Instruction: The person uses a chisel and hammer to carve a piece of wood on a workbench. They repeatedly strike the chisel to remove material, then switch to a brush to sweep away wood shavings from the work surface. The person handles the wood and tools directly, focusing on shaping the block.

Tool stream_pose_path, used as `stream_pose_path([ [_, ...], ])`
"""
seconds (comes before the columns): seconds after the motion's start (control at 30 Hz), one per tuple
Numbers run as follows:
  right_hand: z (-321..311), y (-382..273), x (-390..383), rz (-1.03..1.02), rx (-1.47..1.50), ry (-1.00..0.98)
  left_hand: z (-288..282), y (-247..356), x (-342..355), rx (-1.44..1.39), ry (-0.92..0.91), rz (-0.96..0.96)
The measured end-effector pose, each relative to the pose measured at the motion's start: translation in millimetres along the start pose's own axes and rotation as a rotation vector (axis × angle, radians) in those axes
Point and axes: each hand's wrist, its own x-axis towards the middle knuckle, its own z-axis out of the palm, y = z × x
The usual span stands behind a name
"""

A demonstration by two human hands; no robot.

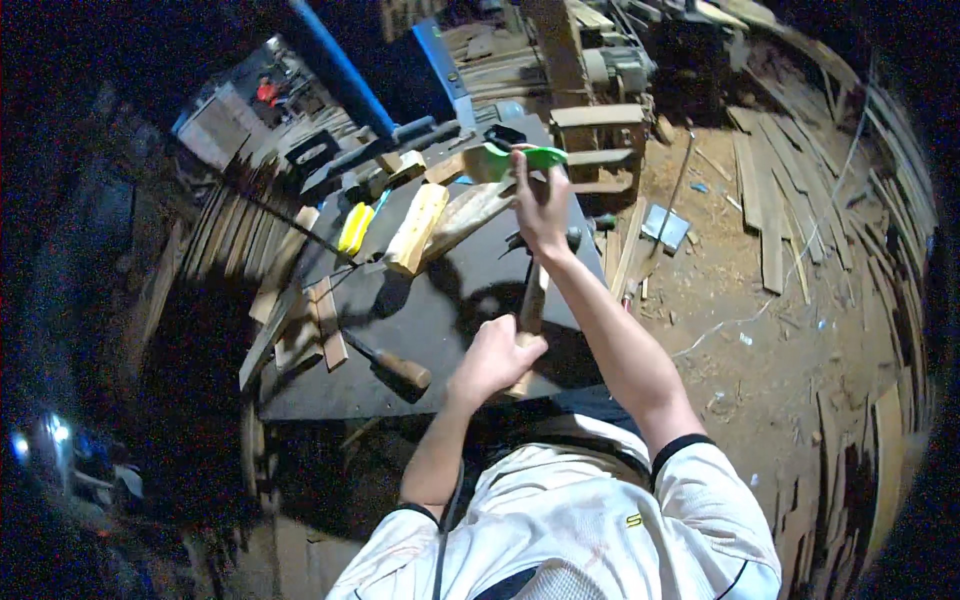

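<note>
My left hand (pixel 493 360) is wrapped around the wooden handle of a claw hammer (pixel 533 295), near the handle's lower end. The hammer's dark head lies just below my right wrist. Farther forward, my right hand (pixel 543 208) holds a curved green object (pixel 545 156) at the far side of the table; its exact kind is unclear. A pale squared wood block (pixel 415 230) and a longer, rough piece of wood (pixel 468 222) lie left of my right hand. Beside them rests a yellow item (pixel 355 228). A tool with a wooden handle (pixel 403 371) lies near the table's front left.
The dark table (pixel 450 320) stands in front of me. Wood strips (pixel 322 325) jut over its left edge. Clamps and metal parts (pixel 385 150) crowd the far edge. Planks (pixel 770 200) and a metal dustpan-like piece (pixel 665 228) lie on the dusty floor at right.
</note>
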Motion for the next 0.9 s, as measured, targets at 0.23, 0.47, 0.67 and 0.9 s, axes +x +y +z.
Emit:
stream_pose_path([
  [0.23,-13.7,-72.0,1.5,0.048,0.205,-0.051,-4.7,-70.9,-64.2,-0.759,0.016,-0.096],
  [0.47,-31.3,-80.6,-57.3,0.213,-0.017,-0.529,-14.8,-141.9,-130.3,-0.923,0.326,0.001],
  [0.67,-101.4,8.0,1.6,0.041,-0.733,-0.257,-5.7,-188.6,-119.0,-1.007,0.547,0.117],
  [0.9,-51.9,-20.4,-33.8,0.16,-0.378,-0.682,0.2,-193.7,-117.6,-1.086,0.555,0.105],
])
